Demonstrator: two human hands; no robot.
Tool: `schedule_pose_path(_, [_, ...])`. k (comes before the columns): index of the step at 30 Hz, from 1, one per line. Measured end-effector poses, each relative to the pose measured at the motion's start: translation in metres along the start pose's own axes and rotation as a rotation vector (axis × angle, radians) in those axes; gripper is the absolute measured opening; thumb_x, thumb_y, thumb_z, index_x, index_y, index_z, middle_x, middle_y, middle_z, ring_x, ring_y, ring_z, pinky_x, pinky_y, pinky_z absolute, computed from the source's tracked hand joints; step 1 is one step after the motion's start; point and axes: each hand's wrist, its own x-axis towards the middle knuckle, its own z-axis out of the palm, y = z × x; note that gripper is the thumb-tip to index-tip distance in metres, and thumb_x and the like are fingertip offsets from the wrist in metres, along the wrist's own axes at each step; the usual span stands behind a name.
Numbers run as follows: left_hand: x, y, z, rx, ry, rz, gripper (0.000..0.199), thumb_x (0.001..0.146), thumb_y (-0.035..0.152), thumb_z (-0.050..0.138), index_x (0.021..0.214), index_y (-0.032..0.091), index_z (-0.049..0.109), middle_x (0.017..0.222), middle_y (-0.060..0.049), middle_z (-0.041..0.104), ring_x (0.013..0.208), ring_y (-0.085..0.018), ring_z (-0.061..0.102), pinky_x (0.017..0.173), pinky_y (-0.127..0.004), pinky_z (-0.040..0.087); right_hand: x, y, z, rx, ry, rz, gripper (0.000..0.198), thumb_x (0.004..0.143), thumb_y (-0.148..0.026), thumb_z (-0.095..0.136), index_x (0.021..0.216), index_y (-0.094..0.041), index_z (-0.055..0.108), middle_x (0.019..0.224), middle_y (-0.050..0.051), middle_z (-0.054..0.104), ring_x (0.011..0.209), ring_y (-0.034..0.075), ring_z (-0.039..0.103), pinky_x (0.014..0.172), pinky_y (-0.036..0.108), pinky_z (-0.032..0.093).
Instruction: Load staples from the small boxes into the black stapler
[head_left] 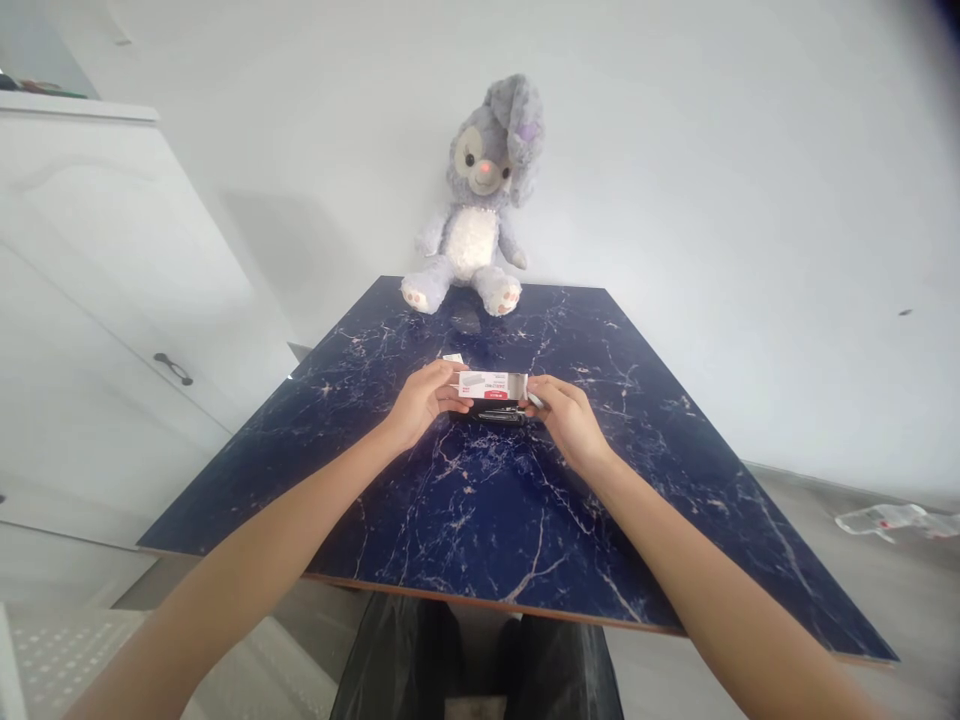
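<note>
A small white and red staple box (487, 385), printed with what looks like a strip of staples, is held between my two hands above the table. My left hand (426, 398) is closed around the box's left end. At the right end, the fingers of my right hand (566, 412) pinch the box edge, near a small pale piece that may be a flap. Just below the box is a black stapler (501, 415), partly covered by it. A white bit (453, 358) shows behind my left fingertips; I cannot tell what it is.
The blue marble-patterned table (480, 540) narrows toward the wall. A grey plush rabbit (480, 215) sits at its far edge. White cabinets (97, 300) stand to the left. Clear plastic packaging (896, 522) lies on the floor at right.
</note>
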Motion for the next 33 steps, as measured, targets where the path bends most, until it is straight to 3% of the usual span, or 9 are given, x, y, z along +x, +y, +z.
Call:
schedule_pose_path(5, [-0.002, 0.0, 0.001, 0.113, 0.0, 0.028, 0.035, 0.079, 0.033, 0.078, 0.105, 0.016, 0.062, 0.102, -0.01, 0.074, 0.075, -0.017, 0.072, 0.072, -0.031, 0.06, -0.008, -0.014, 0.004, -0.169, 0.099, 0.012, 0.037, 0.083, -0.053, 0.068, 0.095, -0.018, 0.074, 0.075, 0.003, 0.068, 0.066, 0.016, 0.06, 0.066, 0.03, 0.049])
schedule_pose_path(11, [-0.002, -0.003, 0.0, 0.15, -0.098, 0.017, 0.037, 0.078, 0.035, 0.08, 0.104, 0.018, 0.059, 0.106, -0.009, 0.073, 0.084, -0.021, 0.074, 0.08, -0.037, 0.062, -0.008, -0.015, 0.001, -0.24, 0.136, -0.046, 0.041, 0.081, -0.056, 0.069, 0.1, -0.019, 0.076, 0.099, 0.008, 0.074, 0.091, 0.023, 0.067, 0.085, 0.036, 0.051])
schedule_pose_path(15, [-0.003, -0.008, 0.002, 0.163, -0.126, 0.021, 0.041, 0.075, 0.036, 0.082, 0.104, 0.019, 0.058, 0.107, -0.009, 0.072, 0.084, -0.021, 0.074, 0.079, -0.038, 0.063, -0.009, -0.012, 0.003, -0.358, 0.176, -0.156, 0.034, 0.086, -0.052, 0.066, 0.094, -0.02, 0.076, 0.101, 0.008, 0.073, 0.092, 0.022, 0.066, 0.086, 0.036, 0.052])
schedule_pose_path(20, [-0.002, -0.01, 0.005, 0.2, -0.129, 0.047, 0.043, 0.075, 0.038, 0.082, 0.104, 0.018, 0.058, 0.104, -0.009, 0.073, 0.083, -0.021, 0.073, 0.078, -0.038, 0.063, -0.014, -0.013, 0.008, -0.399, 0.059, -0.26, 0.024, 0.089, -0.04, 0.063, 0.099, -0.022, 0.076, 0.105, 0.007, 0.07, 0.095, 0.021, 0.066, 0.083, 0.034, 0.054])
schedule_pose_path(24, [-0.003, -0.006, 0.004, 0.266, -0.131, 0.046, 0.041, 0.079, 0.04, 0.078, 0.109, 0.019, 0.059, 0.103, -0.009, 0.073, 0.081, -0.02, 0.073, 0.073, -0.035, 0.062, -0.007, -0.008, -0.001, -0.362, -0.013, -0.163, 0.027, 0.085, -0.029, 0.062, 0.11, -0.024, 0.073, 0.114, 0.006, 0.07, 0.102, 0.021, 0.067, 0.093, 0.037, 0.053])
schedule_pose_path(27, [-0.006, 0.0, 0.002, 0.476, -0.187, 0.037, 0.036, 0.086, 0.043, 0.068, 0.111, 0.018, 0.061, 0.09, -0.007, 0.073, 0.068, -0.018, 0.071, 0.061, -0.03, 0.057, 0.005, -0.001, -0.013, -0.294, 0.105, -0.071, 0.031, 0.088, -0.034, 0.058, 0.115, -0.021, 0.069, 0.116, 0.008, 0.071, 0.096, 0.021, 0.069, 0.089, 0.038, 0.055])
schedule_pose_path(30, [-0.01, 0.005, 0.003, 0.878, -0.292, 0.122, 0.03, 0.088, 0.045, 0.064, 0.104, 0.019, 0.068, 0.068, 0.0, 0.067, 0.055, -0.014, 0.062, 0.056, -0.028, 0.048, 0.016, 0.006, -0.024, -0.198, 0.279, -0.067, 0.036, 0.092, -0.041, 0.052, 0.117, -0.018, 0.064, 0.117, 0.012, 0.07, 0.093, 0.021, 0.071, 0.083, 0.036, 0.058])
schedule_pose_path(33, [-0.011, 0.006, 0.003, 1.181, -0.237, 0.273, 0.028, 0.089, 0.047, 0.062, 0.095, 0.022, 0.072, 0.053, 0.004, 0.057, 0.049, -0.013, 0.055, 0.056, -0.028, 0.041, 0.022, 0.009, -0.033, -0.223, 0.332, -0.016, 0.042, 0.093, -0.041, 0.049, 0.127, -0.018, 0.055, 0.11, 0.012, 0.072, 0.085, 0.02, 0.072, 0.076, 0.035, 0.059])
